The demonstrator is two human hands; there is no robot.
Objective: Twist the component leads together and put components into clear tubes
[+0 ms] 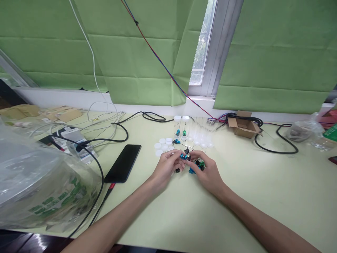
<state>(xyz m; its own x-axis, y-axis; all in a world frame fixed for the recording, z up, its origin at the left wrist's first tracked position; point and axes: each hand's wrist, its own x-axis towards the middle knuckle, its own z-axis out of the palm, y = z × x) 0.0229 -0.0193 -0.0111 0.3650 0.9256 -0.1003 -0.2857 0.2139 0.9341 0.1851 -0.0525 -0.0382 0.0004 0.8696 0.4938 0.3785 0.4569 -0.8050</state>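
The left hand (168, 168) and right hand (206, 169) are close together over the worktop (163, 221), fingers pinched on a small shiny blue part (183, 156) between them. More small parts (201, 164), blue, green and black, lie by the right hand. Past the hands, on the left, are round white caps (163, 144). Farther back, two clear tubes (185, 126) have white tops, one with a blue piece (178, 132) inside, the other a green piece (184, 133). More clear tubes (201, 135) sit beside them, and an open brown box (243, 129) is to the right.

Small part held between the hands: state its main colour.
Blue; the small part shows best in the head view.
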